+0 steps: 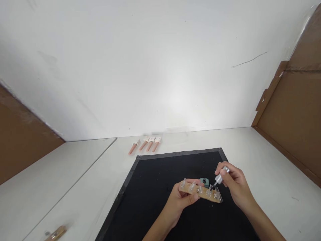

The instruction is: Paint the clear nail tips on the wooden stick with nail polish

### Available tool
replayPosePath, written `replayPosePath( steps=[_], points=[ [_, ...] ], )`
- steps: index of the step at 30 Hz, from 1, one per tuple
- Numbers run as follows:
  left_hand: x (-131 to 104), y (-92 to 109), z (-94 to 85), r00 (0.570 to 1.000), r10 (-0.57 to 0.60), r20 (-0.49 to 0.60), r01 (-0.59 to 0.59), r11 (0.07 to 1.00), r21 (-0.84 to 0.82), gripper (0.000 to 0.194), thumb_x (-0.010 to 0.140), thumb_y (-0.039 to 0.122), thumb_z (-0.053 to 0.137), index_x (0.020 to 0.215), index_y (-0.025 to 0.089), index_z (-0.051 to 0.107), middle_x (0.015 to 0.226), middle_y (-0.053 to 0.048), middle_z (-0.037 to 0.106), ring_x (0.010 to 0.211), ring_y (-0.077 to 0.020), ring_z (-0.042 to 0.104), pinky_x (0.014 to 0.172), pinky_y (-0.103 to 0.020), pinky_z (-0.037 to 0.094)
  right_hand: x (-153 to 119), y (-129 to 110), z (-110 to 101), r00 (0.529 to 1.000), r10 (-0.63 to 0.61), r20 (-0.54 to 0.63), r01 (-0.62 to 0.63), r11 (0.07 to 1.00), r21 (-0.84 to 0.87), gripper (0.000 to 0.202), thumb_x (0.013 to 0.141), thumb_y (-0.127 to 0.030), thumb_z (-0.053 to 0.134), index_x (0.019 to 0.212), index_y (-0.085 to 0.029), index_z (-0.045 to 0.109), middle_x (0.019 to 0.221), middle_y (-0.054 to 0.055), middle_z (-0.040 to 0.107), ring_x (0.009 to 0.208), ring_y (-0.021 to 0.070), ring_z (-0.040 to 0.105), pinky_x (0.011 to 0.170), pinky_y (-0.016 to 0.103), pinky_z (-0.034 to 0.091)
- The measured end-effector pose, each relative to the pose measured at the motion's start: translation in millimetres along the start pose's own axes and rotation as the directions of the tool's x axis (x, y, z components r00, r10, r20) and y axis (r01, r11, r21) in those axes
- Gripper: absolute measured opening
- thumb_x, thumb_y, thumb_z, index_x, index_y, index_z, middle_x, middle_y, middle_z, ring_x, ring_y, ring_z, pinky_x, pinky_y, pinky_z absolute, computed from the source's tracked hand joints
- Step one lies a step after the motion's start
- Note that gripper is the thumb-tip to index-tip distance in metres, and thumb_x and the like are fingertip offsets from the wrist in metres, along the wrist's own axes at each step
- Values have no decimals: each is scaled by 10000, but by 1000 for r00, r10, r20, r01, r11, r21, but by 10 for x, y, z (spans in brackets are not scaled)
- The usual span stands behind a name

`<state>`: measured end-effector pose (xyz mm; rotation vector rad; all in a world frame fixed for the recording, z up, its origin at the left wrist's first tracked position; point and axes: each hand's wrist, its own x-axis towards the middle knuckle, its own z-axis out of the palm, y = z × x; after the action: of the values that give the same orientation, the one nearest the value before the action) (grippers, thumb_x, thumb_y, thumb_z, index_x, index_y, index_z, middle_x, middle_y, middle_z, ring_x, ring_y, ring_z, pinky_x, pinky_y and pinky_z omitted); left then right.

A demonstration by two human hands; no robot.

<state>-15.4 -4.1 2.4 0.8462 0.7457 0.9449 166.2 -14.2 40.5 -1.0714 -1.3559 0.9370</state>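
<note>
Thumb and fingers of the left hand [181, 201] closed on the left part of a tan, cardboard-like strip [212, 198], held above a black rectangular mat [140, 201]. Looks light and fairly stiff; best taken by the long edges, clear of the small, transparent plastic tips [192, 186] standing along it, likely slick and easily knocked loose. Beyond the strip, a small teal container with a dark round opening [204, 182]. Farther right, a silver cylindrical handle with a slim dark end [222, 174], at or very near one tip, contact too small to tell. Right hand [237, 185] closed on its barrel in a narrow pinch, probably smooth and light.
</note>
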Motion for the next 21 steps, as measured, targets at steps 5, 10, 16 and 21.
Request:
replayPosePath(
  steps=[5, 10, 16, 21],
  points=[
    [0, 8, 10, 999, -7, -39, 7, 1000, -3, 325, 461, 260, 873, 760, 211, 758, 806, -28, 758, 745, -153, 637, 711, -240, 473, -11, -33, 8, 994, -36, 106, 43, 997, -67, 344, 868, -441, 519, 624, -199, 505, 572, -39, 430, 496, 115, 412, 465, 218, 356],
    [3, 31, 26, 1000, 3, -18, -3, 999, 40, 348, 433, 289, 878, 751, 206, 764, 770, -25, 743, 686, -138, 614, 667, -231, 463, -7, -48, 6, 990, -65, 128, 81, 988, -128, 282, 869, -331, 516, 622, -197, 493, 593, -43, 402, 499, 113, 410, 464, 222, 355],
    [10, 64, 34, 998, 52, 18, -54, 994, 98, 355, 444, 334, 868, 762, 210, 771, 752, -18, 700, 677, -132, 586, 639, -221, 438, 3, -58, 0, 977, -97, 191, 128, 979, -160, 240, 850, -277, 523, 626, -195, 492, 610, -35, 419, 506, 117, 422, 470, 237, 351],
    [9, 67, 41, 998, 52, 35, -56, 993, 107, 358, 453, 340, 863, 774, 207, 774, 750, -24, 677, 676, -139, 574, 635, -232, 431, 2, -58, 1, 975, -82, 205, 121, 975, -187, 230, 845, -264, 519, 627, -196, 492, 618, -33, 419, 505, 116, 430, 464, 238, 360]
  ],
)
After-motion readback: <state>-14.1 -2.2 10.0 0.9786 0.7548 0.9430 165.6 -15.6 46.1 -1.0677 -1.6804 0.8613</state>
